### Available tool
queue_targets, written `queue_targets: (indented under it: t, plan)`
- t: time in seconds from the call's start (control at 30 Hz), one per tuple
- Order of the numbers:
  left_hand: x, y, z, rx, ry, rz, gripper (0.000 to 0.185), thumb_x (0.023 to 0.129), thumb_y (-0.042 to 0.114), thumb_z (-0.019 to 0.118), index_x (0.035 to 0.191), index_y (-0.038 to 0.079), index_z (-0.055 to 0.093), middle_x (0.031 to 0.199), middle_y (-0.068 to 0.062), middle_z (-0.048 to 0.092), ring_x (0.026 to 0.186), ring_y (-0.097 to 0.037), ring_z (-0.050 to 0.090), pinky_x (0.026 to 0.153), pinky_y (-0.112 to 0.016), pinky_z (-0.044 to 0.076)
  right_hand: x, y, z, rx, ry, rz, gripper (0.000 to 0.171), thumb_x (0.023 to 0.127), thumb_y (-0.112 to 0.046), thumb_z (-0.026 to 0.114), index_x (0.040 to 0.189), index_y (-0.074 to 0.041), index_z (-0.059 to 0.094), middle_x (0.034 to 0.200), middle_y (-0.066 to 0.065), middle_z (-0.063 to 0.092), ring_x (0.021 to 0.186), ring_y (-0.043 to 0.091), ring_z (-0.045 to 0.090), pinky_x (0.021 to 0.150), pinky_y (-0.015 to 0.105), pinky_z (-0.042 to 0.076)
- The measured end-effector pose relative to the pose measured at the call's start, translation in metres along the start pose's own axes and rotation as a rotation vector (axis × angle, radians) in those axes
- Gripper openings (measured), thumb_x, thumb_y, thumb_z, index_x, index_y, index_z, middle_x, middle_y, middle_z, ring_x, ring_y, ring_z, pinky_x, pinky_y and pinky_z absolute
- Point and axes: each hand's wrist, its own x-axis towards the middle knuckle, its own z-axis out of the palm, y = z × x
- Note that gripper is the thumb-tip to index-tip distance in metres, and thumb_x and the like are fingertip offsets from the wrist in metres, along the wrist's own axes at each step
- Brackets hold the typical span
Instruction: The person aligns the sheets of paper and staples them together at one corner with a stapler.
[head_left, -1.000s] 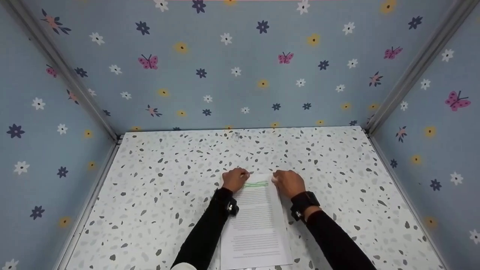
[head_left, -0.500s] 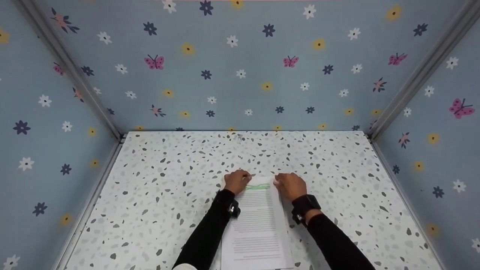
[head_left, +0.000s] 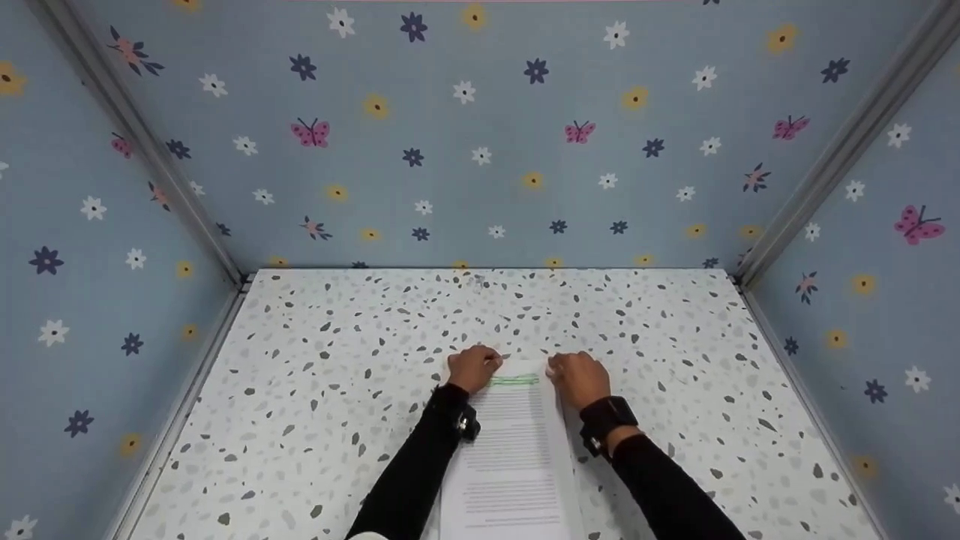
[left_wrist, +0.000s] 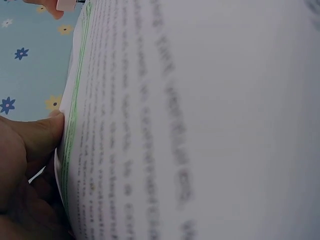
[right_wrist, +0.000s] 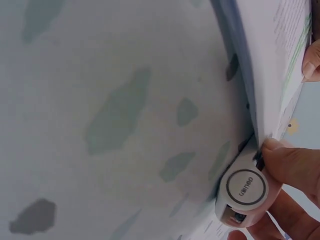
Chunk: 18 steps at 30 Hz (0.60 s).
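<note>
A stack of printed paper (head_left: 517, 450) with green highlighter strokes near its top lies below both hands in the head view. My left hand (head_left: 472, 367) pinches the stack's top left edge, with the thumb on the printed face in the left wrist view. At the top right corner, my right hand (head_left: 581, 379) grips a small white-and-pink stapler (right_wrist: 245, 187) marked "deli". The right wrist view shows the paper's corner at the stapler's mouth, under the thumb; how deep it sits is hidden. In the head view the fingers largely cover the stapler.
The speckled white tabletop (head_left: 337, 337) spreads around the paper. Blue flowered panels (head_left: 480, 135) stand at the back and both sides, joined by grey metal posts (head_left: 825, 142). Each wrist wears a black strap with a small camera.
The head view has tilted a little, so the scene sits slightly lower. Both hands keep their places on the paper's top corners.
</note>
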Motion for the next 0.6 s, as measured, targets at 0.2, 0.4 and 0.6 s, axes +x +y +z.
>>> queue_targets:
  t: [0.2,0.4,0.6]
  plan:
    - [-0.0008,0.0021,0.0007,-0.020,-0.006,0.006,0.017,0.100,0.016,0.065,0.106,0.007,0.078,0.110,-0.010,0.073,0.102,-0.032,0.067,0.094,-0.057,0.035,-0.0009,0.0006,0.0008,0.003,0.021,-0.014,0.021,0.088,-0.008,0.077,0.109,-0.009,0.079,0.102,0.012,0.075,0.088,0.032,0.068,0.079,0.047,0.054]
    - [-0.0020,0.0048,-0.0023,0.005,-0.004,0.003,0.015,0.098,0.015,0.067,0.103,0.007,0.078,0.106,-0.009,0.074,0.098,-0.031,0.067,0.090,-0.055,0.036,-0.0016,-0.0029,0.0030,0.056,0.024,-0.024,0.022,0.087,-0.001,0.074,0.109,-0.003,0.078,0.101,0.016,0.074,0.089,0.032,0.066,0.080,0.045,0.054]
    - [-0.0022,0.0068,-0.0007,-0.006,0.005,0.015,0.016,0.099,0.016,0.066,0.104,0.006,0.077,0.107,-0.010,0.074,0.098,-0.032,0.067,0.090,-0.056,0.035,-0.0045,-0.0034,0.0072,0.028,0.084,-0.025,0.021,0.086,-0.001,0.074,0.106,-0.004,0.079,0.090,0.016,0.071,0.078,0.029,0.063,0.073,0.042,0.053]
